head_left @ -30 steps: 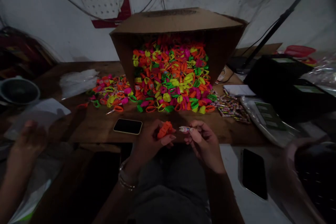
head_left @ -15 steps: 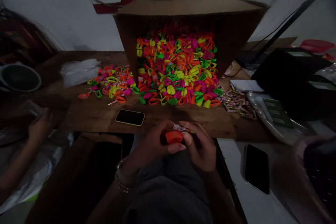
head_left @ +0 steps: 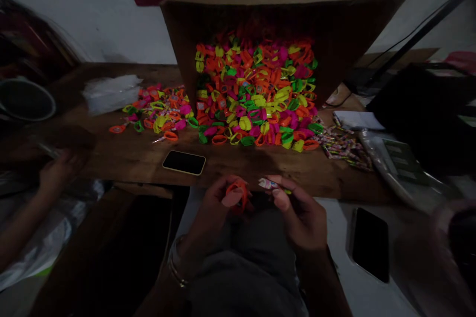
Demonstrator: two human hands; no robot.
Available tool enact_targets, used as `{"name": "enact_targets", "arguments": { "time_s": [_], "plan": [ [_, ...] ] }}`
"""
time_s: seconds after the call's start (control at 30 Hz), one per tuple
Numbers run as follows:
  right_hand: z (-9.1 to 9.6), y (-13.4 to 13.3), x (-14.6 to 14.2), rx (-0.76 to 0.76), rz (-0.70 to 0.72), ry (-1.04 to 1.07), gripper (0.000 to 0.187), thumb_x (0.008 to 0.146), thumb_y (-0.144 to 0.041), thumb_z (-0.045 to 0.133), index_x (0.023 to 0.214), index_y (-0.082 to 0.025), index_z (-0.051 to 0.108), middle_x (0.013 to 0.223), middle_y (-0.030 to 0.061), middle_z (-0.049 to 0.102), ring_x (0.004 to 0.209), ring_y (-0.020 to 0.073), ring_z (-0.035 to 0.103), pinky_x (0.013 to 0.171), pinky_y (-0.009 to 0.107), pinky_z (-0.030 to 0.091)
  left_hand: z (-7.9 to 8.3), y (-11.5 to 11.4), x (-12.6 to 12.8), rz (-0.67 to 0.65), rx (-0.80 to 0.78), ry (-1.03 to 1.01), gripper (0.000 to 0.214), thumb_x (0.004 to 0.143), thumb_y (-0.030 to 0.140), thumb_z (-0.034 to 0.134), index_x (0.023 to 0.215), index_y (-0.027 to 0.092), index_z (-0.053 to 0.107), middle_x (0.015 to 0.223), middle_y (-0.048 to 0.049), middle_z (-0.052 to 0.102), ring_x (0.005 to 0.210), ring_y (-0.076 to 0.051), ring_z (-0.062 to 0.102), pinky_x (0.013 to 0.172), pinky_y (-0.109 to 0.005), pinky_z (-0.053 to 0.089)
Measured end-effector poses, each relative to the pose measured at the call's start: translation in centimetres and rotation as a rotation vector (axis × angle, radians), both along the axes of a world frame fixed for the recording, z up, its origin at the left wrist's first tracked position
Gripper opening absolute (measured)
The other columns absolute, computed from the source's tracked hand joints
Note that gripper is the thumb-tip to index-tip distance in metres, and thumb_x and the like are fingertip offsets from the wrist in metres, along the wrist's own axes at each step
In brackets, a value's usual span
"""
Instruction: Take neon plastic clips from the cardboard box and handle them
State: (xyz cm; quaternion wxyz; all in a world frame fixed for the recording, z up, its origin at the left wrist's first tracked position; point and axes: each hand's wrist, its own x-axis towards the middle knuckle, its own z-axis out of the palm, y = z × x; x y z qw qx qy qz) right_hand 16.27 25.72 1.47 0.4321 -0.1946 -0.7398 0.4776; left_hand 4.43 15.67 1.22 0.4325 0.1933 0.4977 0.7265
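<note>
1. Over your lap, just short of the tabletop (head_left: 130, 161), your left hand (head_left: 217, 205) is closed on an orange plastic ring (head_left: 238, 193), pinched between thumb and fingers. Its loop is turned up toward your other hand.
2. Your right hand (head_left: 299, 215) grips a wrapped candy stick (head_left: 269, 184) by its rear part. That seems to be why the tip stays free and points at the ring; the two are near each other but apart.
3. Behind your hands, the cardboard box (head_left: 278, 5) lies on its side with its mouth toward you, so the neon rings (head_left: 256, 94) spill onto the tabletop.
4. Loose candies (head_left: 342, 146) are heaped to the right of that pile, on the side of the hand holding one. A smaller scatter of rings (head_left: 159, 116) sits to the left, beside the clear plastic bags (head_left: 111, 91).
5. One phone (head_left: 184, 162) lies flat between the pile and your hands.
6. Another person's hand (head_left: 55, 173) is at the left edge; you cannot tell what it holds.
</note>
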Motion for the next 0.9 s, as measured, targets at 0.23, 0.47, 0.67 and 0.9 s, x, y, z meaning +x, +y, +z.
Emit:
{"name": "enact_targets", "arguments": {
  "time_s": [0.23,0.47,0.67,0.9],
  "plan": [
    [1.6,2.6,-0.5,0.178,0.373,-0.060,0.021,0.093,-0.019,0.053,0.109,-0.025,0.066,0.097,0.0033,0.070,0.092,0.0154,0.065,0.078,0.024,0.051,1.9,0.0,-0.6,-0.142,-0.175,0.044,0.037,0.078,0.055,0.061,0.082,0.018,0.055,0.055,0.0069,0.045,0.036,-0.005,0.036,0.028,-0.015,0.026],
    [0.0,2.4,-1.7,0.395,0.230,-0.185,0.020,0.093,-0.017,0.054,0.109,-0.022,0.065,0.093,0.0042,0.069,0.088,0.0147,0.064,0.076,0.023,0.052,1.5,0.5,-1.5,-0.054,-0.279,0.151,0.026,0.076,0.042,0.065,0.078,0.018,0.055,0.055,0.0064,0.046,0.044,-0.005,0.039,0.040,-0.016,0.029],
    [-1.9,2.5,-2.3,0.553,0.148,-0.161,0.020,0.090,-0.015,0.059,0.108,-0.020,0.066,0.086,0.0050,0.069,0.077,0.0151,0.066,0.068,0.023,0.055,0.5,0.6,-1.7,-0.003,-0.284,0.132,0.022,0.075,0.035,0.067,0.072,0.016,0.056,0.060,0.0033,0.052,0.053,-0.008,0.047,0.050,-0.019,0.036],
    [-7.9,3.4,-4.6,0.341,0.292,-0.258,0.035,0.089,-0.026,0.056,0.125,-0.022,0.057,0.119,0.0107,0.068,0.108,0.0241,0.066,0.088,0.037,0.057,-3.9,-0.1,-4.0,0.175,-0.493,0.303,0.025,0.075,0.041,0.061,0.069,0.016,0.059,0.057,0.0014,0.054,0.051,-0.011,0.049,0.048,-0.022,0.039]
  ]
}}
